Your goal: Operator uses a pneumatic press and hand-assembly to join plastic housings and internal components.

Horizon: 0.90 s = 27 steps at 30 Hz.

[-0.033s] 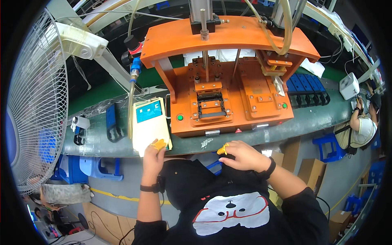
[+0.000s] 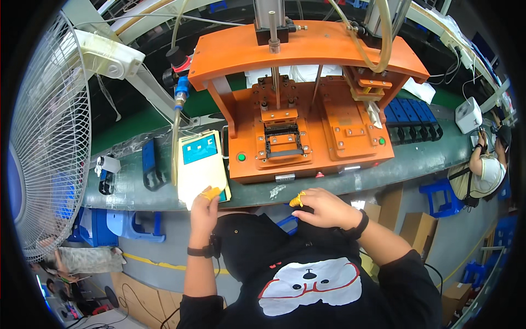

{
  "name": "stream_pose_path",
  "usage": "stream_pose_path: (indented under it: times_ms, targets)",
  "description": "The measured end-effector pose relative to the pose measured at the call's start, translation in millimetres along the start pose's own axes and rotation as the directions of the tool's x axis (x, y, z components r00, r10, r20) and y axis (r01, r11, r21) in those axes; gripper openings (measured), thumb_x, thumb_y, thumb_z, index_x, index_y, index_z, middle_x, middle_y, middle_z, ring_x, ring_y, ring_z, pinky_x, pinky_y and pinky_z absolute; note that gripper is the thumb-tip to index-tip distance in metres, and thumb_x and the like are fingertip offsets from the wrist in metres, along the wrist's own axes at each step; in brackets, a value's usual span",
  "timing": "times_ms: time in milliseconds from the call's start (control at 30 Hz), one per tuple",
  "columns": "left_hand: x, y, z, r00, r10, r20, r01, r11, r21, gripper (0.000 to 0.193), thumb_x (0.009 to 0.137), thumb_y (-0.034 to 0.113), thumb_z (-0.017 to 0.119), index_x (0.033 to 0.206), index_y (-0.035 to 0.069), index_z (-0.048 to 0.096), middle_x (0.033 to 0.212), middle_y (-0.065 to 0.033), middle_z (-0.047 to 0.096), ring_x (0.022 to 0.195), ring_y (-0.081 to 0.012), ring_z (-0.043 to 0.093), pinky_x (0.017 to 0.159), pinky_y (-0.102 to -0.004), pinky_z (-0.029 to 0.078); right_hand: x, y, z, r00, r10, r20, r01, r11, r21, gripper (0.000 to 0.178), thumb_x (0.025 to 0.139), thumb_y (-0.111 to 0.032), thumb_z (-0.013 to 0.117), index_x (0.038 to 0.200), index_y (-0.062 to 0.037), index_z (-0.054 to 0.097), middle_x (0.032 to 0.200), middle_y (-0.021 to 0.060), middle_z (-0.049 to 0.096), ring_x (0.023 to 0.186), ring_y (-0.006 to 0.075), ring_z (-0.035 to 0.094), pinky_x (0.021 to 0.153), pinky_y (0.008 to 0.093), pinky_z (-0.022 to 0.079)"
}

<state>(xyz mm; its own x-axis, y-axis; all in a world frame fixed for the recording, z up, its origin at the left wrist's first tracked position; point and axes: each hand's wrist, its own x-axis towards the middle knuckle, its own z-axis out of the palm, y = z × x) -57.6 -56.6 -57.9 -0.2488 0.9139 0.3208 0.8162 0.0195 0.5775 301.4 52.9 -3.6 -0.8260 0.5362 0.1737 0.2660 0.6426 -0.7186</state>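
You seem to be waiting, left hand (image 2: pixel 204 213) holding its fingers together, right hand (image 2: pixel 327 208) resting curled, closure unclear; using the orange press (image 2: pixel 320 156) calls for reaching forward.

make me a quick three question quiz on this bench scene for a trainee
1. True or false: the orange press stands left of the pale yellow sheet stack.

2. Which is nearer the sheet stack?
A) right hand
B) left hand

3. Fill in: the finger coverings seen on both hands are ___.

Key: 1. False, the press stands right of the stack. 2. B. 3. Yellow.
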Motion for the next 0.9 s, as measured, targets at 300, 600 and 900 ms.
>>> stream_pose_path:
  times_ms: [300, 600, 900]
  targets:
    - [1, -10, -10, 0.877, -0.481, -0.006, 0.415, 0.763, -0.496, 0.02, 0.093, 0.007, 0.072, 0.105, -0.008, 0.074, 0.095, -0.0072, 0.075, 0.087, -0.0101, 0.066, 0.078, -0.0253, 0.052, 42, -5, 35, 0.987, -0.053, 0.149, 0.028, 0.986, 0.164, 0.032, 0.094, -0.031, 0.066, 0.107, -0.0021, 0.067, 0.1, 0.0193, 0.069, 0.1, 0.0398, 0.064, 0.086, 0.0467, 0.051]
    - [-2, -4, -30, 0.882, -0.328, -0.338, 0.204, 0.913, -0.354, 0.014, 0.089, 0.009, 0.077, 0.098, 0.0, 0.072, 0.088, -0.0092, 0.074, 0.084, -0.0157, 0.069, 0.075, -0.029, 0.053, 72, -15, 72, 0.863, 0.083, 0.498, -0.331, 0.837, 0.435, 0.038, 0.099, -0.031, 0.068, 0.122, -0.0016, 0.063, 0.097, 0.0077, 0.069, 0.089, 0.0143, 0.068, 0.081, 0.0296, 0.053]
    - [-100, 94, -1, 0.987, 0.16, 0.016, -0.158, 0.984, -0.086, 0.034, 0.075, 0.015, 0.085, 0.105, 0.006, 0.071, 0.1, -0.011, 0.069, 0.097, -0.0352, 0.063, 0.086, -0.0423, 0.049, 106, -7, 146, 0.737, 0.441, 0.513, -0.612, 0.113, 0.783, 0.03, 0.099, -0.022, 0.066, 0.12, -0.0014, 0.063, 0.107, 0.0079, 0.071, 0.093, 0.0151, 0.069, 0.08, 0.0298, 0.055]
